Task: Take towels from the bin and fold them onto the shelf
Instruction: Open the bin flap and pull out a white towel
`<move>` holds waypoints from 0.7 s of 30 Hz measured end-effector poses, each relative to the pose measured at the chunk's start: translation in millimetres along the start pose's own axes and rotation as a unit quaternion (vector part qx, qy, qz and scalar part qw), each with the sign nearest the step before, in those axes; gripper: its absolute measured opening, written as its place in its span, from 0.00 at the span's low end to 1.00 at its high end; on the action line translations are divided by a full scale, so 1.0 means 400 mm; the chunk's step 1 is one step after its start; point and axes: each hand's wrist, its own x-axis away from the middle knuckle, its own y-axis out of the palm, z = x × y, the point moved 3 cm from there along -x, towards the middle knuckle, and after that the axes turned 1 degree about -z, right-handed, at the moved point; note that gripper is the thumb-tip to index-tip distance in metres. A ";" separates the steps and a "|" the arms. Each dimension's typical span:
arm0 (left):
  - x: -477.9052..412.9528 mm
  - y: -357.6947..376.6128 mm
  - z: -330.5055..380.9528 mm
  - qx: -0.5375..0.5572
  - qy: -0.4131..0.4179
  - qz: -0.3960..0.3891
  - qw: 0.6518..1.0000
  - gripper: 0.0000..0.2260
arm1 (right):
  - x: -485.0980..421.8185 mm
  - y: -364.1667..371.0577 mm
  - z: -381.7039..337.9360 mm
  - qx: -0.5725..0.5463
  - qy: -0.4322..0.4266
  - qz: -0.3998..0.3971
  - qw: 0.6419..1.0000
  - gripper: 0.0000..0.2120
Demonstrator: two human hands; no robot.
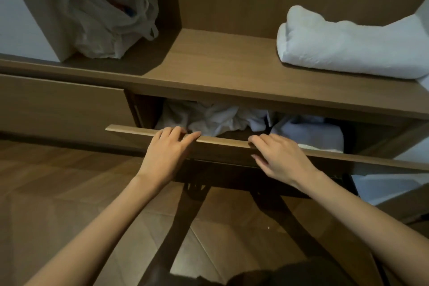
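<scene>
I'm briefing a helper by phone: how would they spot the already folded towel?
Find the shelf above the open drawer. At its right end lies the folded white towel, a neat bundle, unlike the crumpled towels below or the plastic bag at left.

Folded towel [348, 49] cut off right, towels [216, 118] in drawer [137, 131] half hidden

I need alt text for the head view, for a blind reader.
The left hand and right hand hold the front edge of a partly open drawer of crumpled white towels. A folded towel lies on the shelf above.
</scene>
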 end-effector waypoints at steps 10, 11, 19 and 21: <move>0.228 0.083 0.034 0.016 0.048 -0.169 0.984 0.27 | 0.099 0.121 -0.141 -0.065 -0.105 -0.286 0.950 0.35; 0.250 0.110 0.043 0.006 0.042 -0.241 0.970 0.28 | 0.117 0.162 -0.168 -0.067 -0.107 -0.326 0.937 0.38; 0.380 0.378 0.084 -0.050 -0.015 -0.391 0.919 0.43 | 0.235 0.466 -0.269 0.023 -0.121 -0.314 0.941 0.50; 0.385 0.403 0.089 -0.038 -0.030 -0.376 0.925 0.57 | 0.247 0.510 -0.272 0.036 -0.120 -0.302 0.945 0.50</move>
